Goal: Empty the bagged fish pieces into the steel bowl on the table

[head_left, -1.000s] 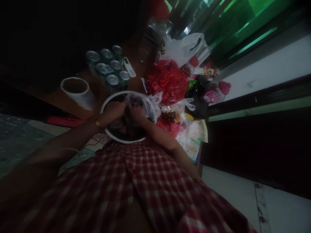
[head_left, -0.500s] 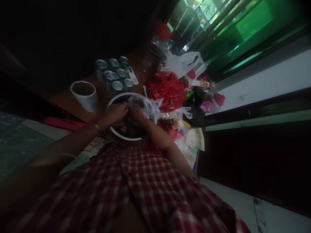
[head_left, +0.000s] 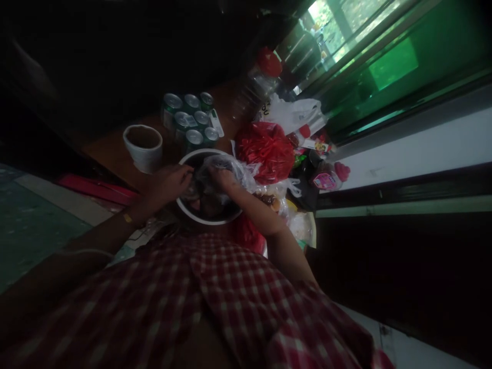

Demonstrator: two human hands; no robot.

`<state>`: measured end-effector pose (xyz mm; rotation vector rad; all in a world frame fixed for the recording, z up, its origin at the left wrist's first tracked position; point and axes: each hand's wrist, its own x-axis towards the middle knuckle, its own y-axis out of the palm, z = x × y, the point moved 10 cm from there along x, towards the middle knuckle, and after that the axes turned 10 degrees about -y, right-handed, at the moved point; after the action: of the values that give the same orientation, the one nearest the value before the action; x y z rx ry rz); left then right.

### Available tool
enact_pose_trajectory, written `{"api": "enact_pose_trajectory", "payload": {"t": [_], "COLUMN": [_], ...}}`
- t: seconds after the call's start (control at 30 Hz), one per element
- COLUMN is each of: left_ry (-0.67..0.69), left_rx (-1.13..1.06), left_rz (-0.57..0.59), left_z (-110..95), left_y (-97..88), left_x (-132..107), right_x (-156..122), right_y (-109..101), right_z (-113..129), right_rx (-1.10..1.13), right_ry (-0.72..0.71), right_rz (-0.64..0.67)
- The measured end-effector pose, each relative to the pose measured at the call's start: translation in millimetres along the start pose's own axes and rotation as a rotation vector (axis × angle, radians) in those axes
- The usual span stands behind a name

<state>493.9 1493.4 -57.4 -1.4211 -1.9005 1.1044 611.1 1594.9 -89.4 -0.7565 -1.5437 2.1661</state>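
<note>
Plastic bag [head_left: 243, 173] at right hand [head_left: 223, 179], left hand [head_left: 173, 182] now farther off

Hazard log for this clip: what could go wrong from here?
The clear bag at the right hand might snag or tear. The left hand is close to the roll and could knock it. The cans stand just behind the bowl; a shove might tip some.

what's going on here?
A person has both hands at a white-rimmed bowl. The right hand is in among a clear bag lying over the bowl; its grip is unclear. The left hand is over the left rim. Cans stand behind, a red bag to the right.
</note>
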Motion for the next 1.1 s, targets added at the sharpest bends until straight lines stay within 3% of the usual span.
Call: {"api": "enact_pose_trajectory", "payload": {"t": [0.17,0.3,0.43,0.6,0.77,0.97,1.1], "left_ry": [0.091,0.227,0.323,0.285,0.328,0.312,0.323], "left_rx": [0.149,0.252,0.258,0.38,0.407,0.409,0.367], "left_rz": [-0.02,0.032,0.114,0.238,0.219,0.224,0.179], "left_z": [-13.3,-48.3,-80.8,-74.2,-70.6,-68.1,-69.7], "left_y": [2.7,10.2,22.6,41.2,42.5,48.6,37.6], "left_x": [-5.8,2.1,23.4,38.2,37.9,42.2,40.3], "right_x": [3.9,4.7,6.1,2.5,-1.1,10.5,16.1], "right_y": [-17.7,-33.8,-34.0,-28.8,-17.3,-5.5,-8.5], "right_z": [-14.9,-19.1,-16.0,-17.9,-13.2,1.7,4.3], "right_rx": [-0.13,-0.214,-0.243,-0.286,-0.311,-0.403,-0.367], "right_ry": [0.055,0.014,-0.03,-0.04,-0.081,0.11,0.09], "right_rz": [0.134,0.226,0.257,0.283,0.302,0.182,0.205]}}
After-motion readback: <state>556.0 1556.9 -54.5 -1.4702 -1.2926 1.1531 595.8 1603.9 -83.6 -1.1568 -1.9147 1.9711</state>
